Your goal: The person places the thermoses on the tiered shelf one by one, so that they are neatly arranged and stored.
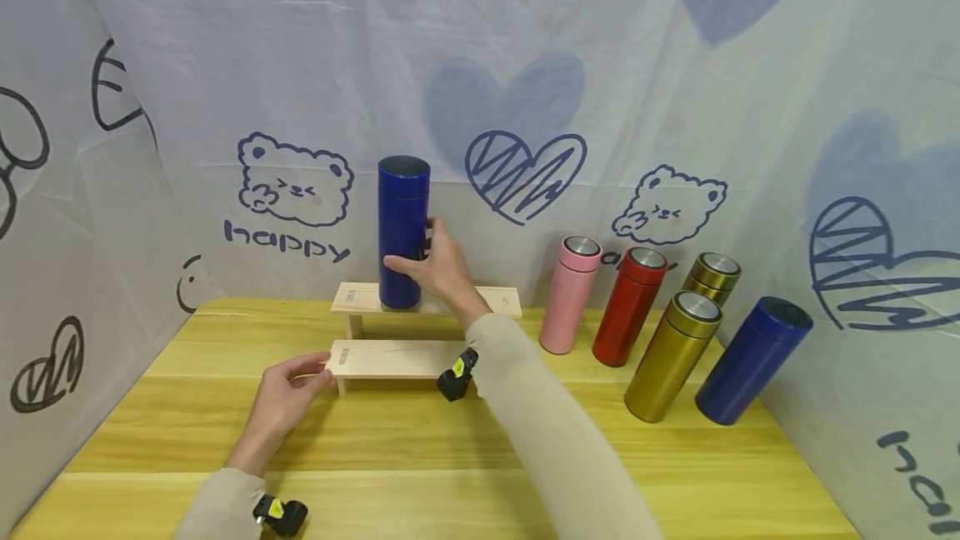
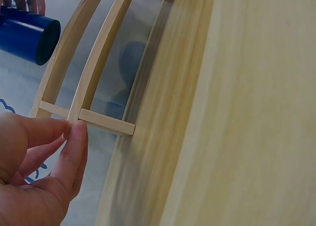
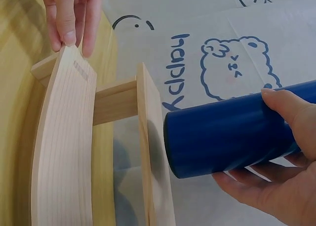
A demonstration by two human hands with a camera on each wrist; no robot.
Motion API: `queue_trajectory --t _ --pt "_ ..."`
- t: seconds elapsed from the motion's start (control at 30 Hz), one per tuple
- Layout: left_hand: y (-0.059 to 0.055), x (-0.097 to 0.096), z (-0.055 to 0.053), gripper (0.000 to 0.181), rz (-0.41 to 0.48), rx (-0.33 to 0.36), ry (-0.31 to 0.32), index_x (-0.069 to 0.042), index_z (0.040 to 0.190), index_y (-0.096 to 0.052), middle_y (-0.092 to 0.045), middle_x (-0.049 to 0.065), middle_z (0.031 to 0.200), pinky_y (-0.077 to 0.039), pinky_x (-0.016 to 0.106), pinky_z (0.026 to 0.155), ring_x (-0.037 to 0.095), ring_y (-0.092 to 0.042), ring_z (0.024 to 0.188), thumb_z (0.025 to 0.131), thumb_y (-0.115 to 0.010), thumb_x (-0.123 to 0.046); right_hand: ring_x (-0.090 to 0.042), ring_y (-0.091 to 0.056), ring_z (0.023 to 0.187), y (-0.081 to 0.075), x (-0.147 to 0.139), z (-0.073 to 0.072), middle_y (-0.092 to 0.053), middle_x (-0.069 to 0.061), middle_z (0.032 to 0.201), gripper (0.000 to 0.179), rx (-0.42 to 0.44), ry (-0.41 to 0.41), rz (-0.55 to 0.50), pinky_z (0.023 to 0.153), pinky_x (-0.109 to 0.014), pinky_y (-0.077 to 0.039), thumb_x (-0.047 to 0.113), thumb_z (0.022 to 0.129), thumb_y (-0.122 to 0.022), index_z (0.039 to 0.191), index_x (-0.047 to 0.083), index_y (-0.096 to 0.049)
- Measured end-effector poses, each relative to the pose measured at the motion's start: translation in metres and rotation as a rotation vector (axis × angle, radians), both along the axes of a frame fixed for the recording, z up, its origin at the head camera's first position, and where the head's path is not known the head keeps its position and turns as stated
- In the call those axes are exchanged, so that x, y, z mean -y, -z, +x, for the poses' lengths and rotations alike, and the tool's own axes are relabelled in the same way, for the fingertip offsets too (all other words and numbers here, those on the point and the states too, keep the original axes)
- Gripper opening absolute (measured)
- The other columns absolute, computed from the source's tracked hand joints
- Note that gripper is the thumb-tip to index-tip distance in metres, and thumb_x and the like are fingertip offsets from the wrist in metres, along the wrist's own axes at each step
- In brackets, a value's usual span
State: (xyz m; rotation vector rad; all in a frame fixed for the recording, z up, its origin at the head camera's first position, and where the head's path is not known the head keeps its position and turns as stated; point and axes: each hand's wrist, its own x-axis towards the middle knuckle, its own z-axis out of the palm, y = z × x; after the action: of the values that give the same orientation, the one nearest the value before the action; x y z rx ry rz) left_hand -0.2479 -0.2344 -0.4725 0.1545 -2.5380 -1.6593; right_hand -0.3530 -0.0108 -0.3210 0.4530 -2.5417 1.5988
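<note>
L hand [image 1: 281, 398] pinches the L end of the lower shelf [image 1: 401, 359], which extends R of it; blue btl [image 1: 402, 211], approx. upright, is in R hand's [image 1: 441, 263] grip, just above upper shelf [image 1: 362, 297]. R of that hand: pink btl [image 1: 567, 298], red btl [image 1: 628, 311], front gold btl [image 1: 671, 361], rear gold btl [image 1: 712, 275] & 2nd blue btl [image 1: 752, 365].

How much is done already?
The upper shelf and lower shelf are standing. The right hand holds a blue bottle over the upper one; the left hand pinches the lower one. Probably left: the pink bottle, red bottle, two gold bottles and second blue bottle, on the table.
</note>
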Motion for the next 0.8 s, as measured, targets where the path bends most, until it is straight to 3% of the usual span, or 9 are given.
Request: queue_trajectory --t 0.23,0.47,0.8 --pt "0.002 0.003 -0.001 0.041 0.003 0.0 -0.003 0.002 0.141 -0.06 -0.063 0.026 0.131 -0.052 0.014 0.075 0.012 -0.072 0.098 0.102 -0.064 -0.012 -0.035 -0.063 0.127 0.003 0.016 -0.003 -0.059 -0.02 0.144 0.076 -0.004 -0.007 -0.007 0.108 -0.048 -0.052 0.022 0.088 -0.084 0.148 0.006 -0.04" --pt "0.001 0.003 0.0 0.041 0.003 0.004 0.003 0.001 0.142 -0.06 -0.063 0.026 0.132 -0.052 0.013 0.078 0.011 -0.073 0.099 0.103 -0.064 -0.012 -0.035 -0.062 0.13 0.008 0.026 -0.005 -0.058 -0.02 0.147 0.076 0.006 0.01 -0.04 0.11 -0.049 -0.051 0.019 0.087 -0.085 0.147 0.006 -0.041" --pt "0.0 0.002 0.0 0.041 0.006 -0.005 0.012 0.001 0.141 -0.06 -0.064 0.026 0.132 -0.052 0.013 0.079 0.019 -0.074 0.104 0.102 -0.064 -0.012 -0.035 -0.061 0.133 0.011 0.03 -0.011 -0.057 -0.019 0.15 0.075 0.024 0.032 -0.054 0.112 -0.049 -0.049 0.02 0.088 -0.084 0.149 0.008 -0.041"
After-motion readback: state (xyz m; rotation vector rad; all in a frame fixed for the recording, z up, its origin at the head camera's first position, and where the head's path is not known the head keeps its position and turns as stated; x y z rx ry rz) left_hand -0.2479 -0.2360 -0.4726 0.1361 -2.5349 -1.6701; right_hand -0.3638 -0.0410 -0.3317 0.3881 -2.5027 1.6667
